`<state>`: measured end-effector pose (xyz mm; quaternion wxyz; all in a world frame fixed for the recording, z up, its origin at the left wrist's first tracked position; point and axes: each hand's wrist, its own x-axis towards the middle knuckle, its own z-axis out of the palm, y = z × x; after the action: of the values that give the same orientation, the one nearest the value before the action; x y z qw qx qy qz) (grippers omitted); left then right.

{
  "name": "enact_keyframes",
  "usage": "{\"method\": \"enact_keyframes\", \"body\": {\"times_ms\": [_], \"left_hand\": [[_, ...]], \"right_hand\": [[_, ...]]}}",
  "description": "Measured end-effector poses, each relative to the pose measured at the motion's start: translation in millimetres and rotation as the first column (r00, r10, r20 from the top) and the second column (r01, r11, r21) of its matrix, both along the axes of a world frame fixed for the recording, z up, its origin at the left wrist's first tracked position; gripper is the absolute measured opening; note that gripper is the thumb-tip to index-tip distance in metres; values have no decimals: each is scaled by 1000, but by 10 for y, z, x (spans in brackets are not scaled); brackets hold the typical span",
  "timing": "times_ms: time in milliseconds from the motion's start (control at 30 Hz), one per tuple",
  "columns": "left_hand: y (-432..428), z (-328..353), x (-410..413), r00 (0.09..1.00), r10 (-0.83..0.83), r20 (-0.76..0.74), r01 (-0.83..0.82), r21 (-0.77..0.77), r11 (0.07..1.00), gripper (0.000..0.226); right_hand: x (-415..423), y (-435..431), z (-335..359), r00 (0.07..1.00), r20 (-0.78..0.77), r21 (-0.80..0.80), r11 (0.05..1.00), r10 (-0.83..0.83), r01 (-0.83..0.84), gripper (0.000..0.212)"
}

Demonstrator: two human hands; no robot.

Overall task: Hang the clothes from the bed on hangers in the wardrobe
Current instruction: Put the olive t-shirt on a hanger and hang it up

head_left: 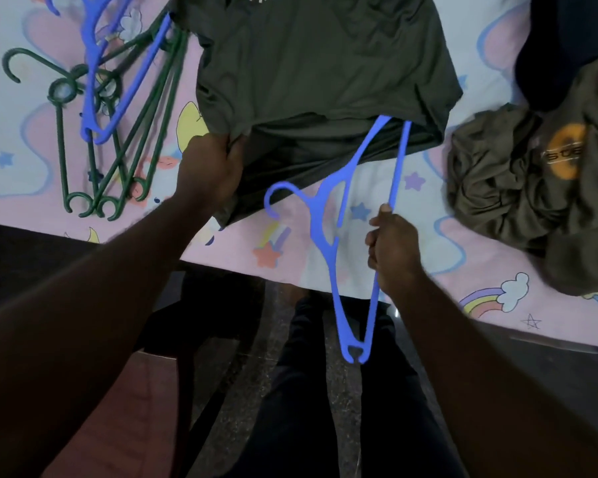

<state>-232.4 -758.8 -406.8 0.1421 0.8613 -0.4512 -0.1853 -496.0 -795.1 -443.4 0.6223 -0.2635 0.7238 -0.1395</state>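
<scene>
The hanger's [320, 232] far end is hidden under the dark green shirt [325, 70], whose top is cut off. The left hand [209, 169] grips the hem and the right hand [392, 250] clasps the blue hanger.

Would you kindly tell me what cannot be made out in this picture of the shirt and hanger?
Head view only:
- Dark green shirt: collar and print cut off by the top edge.
- Blue hanger held by the right hand: far end hidden under the shirt's hem.
- Left hand: fingers hidden under the hem it grips.
- Olive garment: cut by the right edge, print crumpled.
- Wardrobe: outside the frame.
</scene>
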Motion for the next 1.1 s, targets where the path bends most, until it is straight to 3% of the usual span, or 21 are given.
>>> {"method": "enact_keyframes", "body": {"times_ms": [200,367,433,500,600,667,767,867,933,1100], "left_hand": [[-202,142,-22,997,34,-75,-40,-88,995,48],[-109,234,-60,978,-176,-111,152,-196,969,33],[-42,235,-64,958,-276,-83,259,-174,950,34],[18,210,-45,952,-305,10,305,-26,952,47],[120,125,49,944,-296,145,249,276,928,46],[191,100,142,945,-255,206,174,344,923,34],[318,100,253,989,-93,117,76,144,987,25],[362,155,210,980,111,-165,-125,-75,989,16],[375,154,156,940,193,-283,-225,-87,970,6],[382,106,64,916,200,-347,-234,-60,970,18]], "right_hand": [[-178,384,47,942,-19,7,942,334,-334,38],[-106,240,44,882,23,50,881,470,-471,35],[-53,75,-1,942,35,68,940,333,-335,36],[-21,-126,-29,993,29,53,992,116,-118,33],[-22,-325,-39,996,22,-2,996,-90,90,32],[-43,-359,-61,985,11,1,985,-172,172,35],[-82,-338,-92,979,15,45,978,-205,204,36],[-63,-335,-108,959,56,59,960,-279,275,36],[61,-376,-89,925,84,58,928,-371,367,37],[576,-518,-74,827,157,76,842,-539,534,38]]}}
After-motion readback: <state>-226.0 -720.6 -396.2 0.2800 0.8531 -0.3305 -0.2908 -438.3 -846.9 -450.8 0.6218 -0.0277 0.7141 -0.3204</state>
